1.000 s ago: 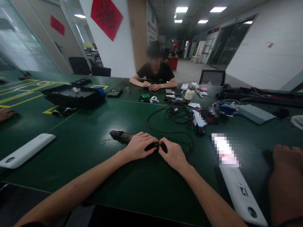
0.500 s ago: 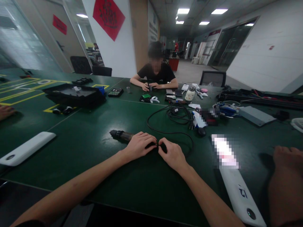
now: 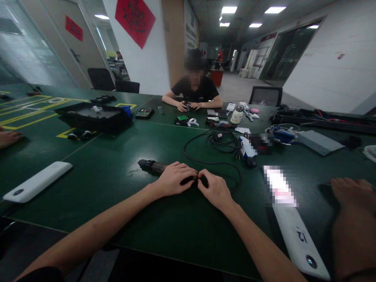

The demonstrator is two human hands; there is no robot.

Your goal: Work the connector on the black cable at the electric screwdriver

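An electric screwdriver (image 3: 158,167) with a dark, partly see-through body lies on the green table, its tip pointing left. Over its rear part, my left hand (image 3: 178,178) is closed around the body. My right hand (image 3: 216,190) pinches a dark cable end right at the screwdriver's tail, fingertips almost touching those of the left. Whether the plug sits inside the socket I cannot tell, as the fingers cover most of it. From behind the right hand the black cable (image 3: 238,172) curves away to a loose coil farther back.
White slabs lie at left (image 3: 38,182) and right (image 3: 299,239). A black tray (image 3: 94,117) stands back left. A person (image 3: 195,92) sits opposite, handling a small cylinder. Another person's hand (image 3: 354,196) rests at right, another (image 3: 10,138) at far left. A white bottle (image 3: 236,115) stands behind the cable.
My hands keep their hold at the screwdriver's tail, with the fingertips slightly closer together. The other person's hand at right has shifted a little to the left. The camera view has moved slightly.
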